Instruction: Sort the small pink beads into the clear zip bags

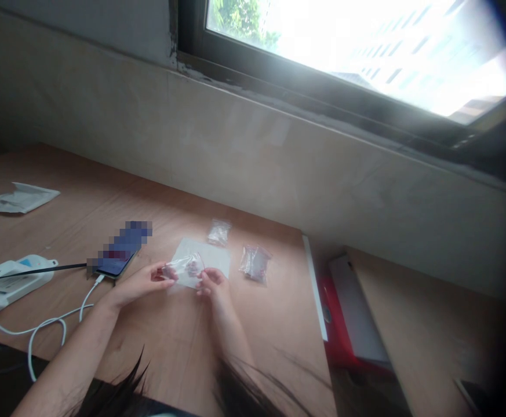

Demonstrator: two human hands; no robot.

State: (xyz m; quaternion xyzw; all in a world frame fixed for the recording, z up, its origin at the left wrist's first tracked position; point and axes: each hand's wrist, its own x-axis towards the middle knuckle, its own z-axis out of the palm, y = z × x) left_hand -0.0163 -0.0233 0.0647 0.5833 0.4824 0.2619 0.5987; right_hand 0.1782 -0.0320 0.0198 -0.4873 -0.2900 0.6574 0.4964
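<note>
My left hand (142,284) and my right hand (213,288) hold a small clear plastic bag (186,267) between them, pinching its two ends. Something reddish lies inside it, too small to name. Under the bag and hands is a white sheet of paper (204,258) on the wooden table (170,353). Just past the sheet sits a similar clear bag (219,232), and to its right lies another bag (255,263) with reddish contents. A phone (117,255), partly pixelated, lies close to my left hand.
A white power strip (11,284) sits at the table's left, with a white cable (48,327) running to the phone. A folded white packet (20,198) lies at the far left. A red folder (337,324) stands beyond the table's right edge, below a wall and bright window (357,52).
</note>
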